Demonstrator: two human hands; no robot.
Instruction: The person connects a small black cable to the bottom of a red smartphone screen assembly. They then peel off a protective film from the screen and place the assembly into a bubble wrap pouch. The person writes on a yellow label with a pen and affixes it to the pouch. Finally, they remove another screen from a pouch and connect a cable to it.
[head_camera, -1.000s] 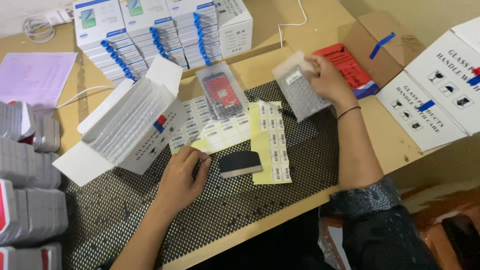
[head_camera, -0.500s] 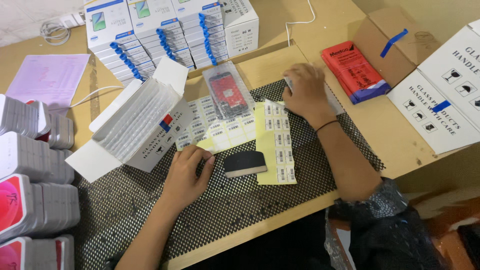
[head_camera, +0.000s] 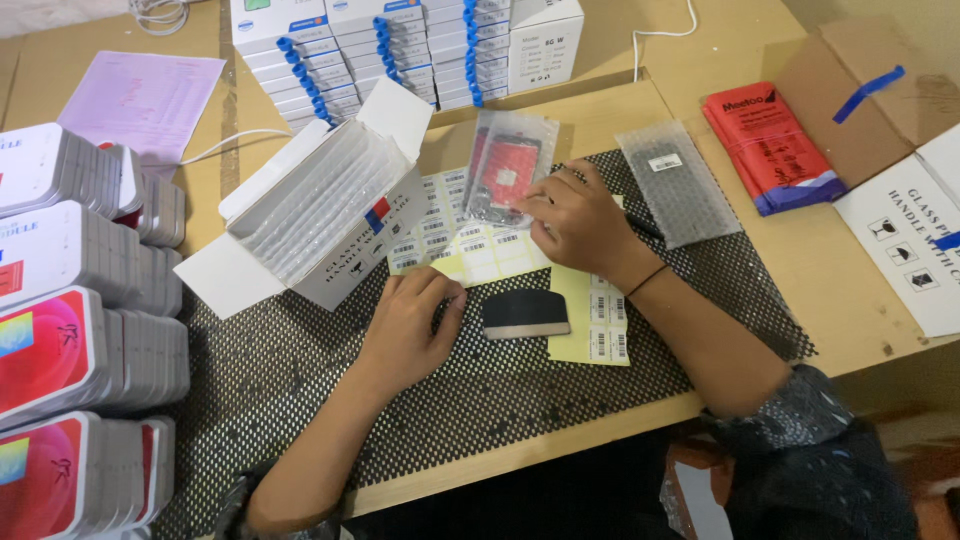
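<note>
At the top of the frame stand stacks of white boxes (head_camera: 400, 45) with blue tabs. A red packet (head_camera: 770, 145) lies at upper right beside a cardboard box (head_camera: 880, 110). A lilac paper (head_camera: 145, 100) lies at upper left, and rows of white cases (head_camera: 60, 330) fill the left edge.

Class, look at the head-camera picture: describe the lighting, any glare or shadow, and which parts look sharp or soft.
Head view: soft, even light; the right hand casts only a faint shadow on the sticker sheet. Mild glare shows on the clear bag with a red part. The perforated mat and the left hand look sharp. The dark sleeve at the bottom edge is softer.
</note>
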